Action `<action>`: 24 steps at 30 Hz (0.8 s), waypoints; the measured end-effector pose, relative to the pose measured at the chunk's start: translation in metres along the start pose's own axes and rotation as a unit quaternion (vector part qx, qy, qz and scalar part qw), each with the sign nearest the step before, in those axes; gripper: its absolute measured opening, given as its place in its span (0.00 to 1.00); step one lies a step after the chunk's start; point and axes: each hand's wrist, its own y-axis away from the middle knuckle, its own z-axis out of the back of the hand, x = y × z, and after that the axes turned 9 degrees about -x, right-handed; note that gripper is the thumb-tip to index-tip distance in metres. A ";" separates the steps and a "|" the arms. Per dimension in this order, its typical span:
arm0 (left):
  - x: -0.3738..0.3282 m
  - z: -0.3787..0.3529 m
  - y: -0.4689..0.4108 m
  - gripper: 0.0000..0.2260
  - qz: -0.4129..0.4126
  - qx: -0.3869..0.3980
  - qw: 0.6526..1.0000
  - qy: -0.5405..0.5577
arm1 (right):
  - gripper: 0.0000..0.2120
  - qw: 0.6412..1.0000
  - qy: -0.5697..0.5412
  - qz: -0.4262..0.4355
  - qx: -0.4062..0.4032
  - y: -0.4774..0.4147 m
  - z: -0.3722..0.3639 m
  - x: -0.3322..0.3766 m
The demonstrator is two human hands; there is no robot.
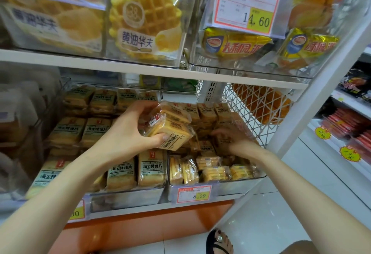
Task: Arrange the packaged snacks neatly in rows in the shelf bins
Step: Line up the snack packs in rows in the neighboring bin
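Note:
My left hand (128,129) grips a small stack of yellow toast-slice snack packs (172,131), held tilted above the middle of the lower shelf. My right hand (230,137) reaches down into the right clear bin (236,185) among loose packs; a crinkled clear wrapper covers its fingers, so what they hold is hidden. The left clear bin (128,195) holds upright rows of the same packs (120,173). Smaller biscuit packs (212,169) stand along the front of the right bin.
Above, clear bins hold waffle packs (144,19) and yellow pie packs (230,43), with a 14.60 price tag (245,6). A white wire basket (259,109) sits right of the bin. An 8.00 tag (193,193) hangs below. A white shelf post (313,85) stands right.

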 end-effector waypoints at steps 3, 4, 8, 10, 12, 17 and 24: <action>0.000 0.002 -0.001 0.28 0.007 -0.008 1.000 0.007 | 0.33 0.998 -0.050 0.028 0.029 0.002 -0.001 0.019; 0.000 0.004 -0.001 0.28 0.008 -0.014 1.000 0.009 | 0.36 0.998 -0.030 0.029 0.049 0.001 -0.005 0.023; -0.002 0.009 -0.002 0.26 0.015 -0.035 0.999 0.028 | 0.37 0.997 0.055 0.015 0.056 -0.007 -0.015 0.020; -0.002 0.009 -0.003 0.25 0.022 -0.043 0.998 0.031 | 0.26 0.997 0.078 0.002 0.025 -0.004 -0.008 0.015; -0.003 0.008 -0.004 0.25 0.024 -0.045 0.998 0.023 | 0.18 0.995 0.095 -0.005 -0.008 -0.001 -0.001 0.006; -0.002 0.001 -0.004 0.29 0.026 -0.038 0.999 0.003 | 0.23 0.998 0.045 -0.009 -0.031 -0.002 -0.002 -0.004; -0.001 -0.002 -0.004 0.28 0.017 -0.038 0.999 -0.015 | 0.27 0.999 0.020 0.017 0.026 -0.012 -0.025 0.002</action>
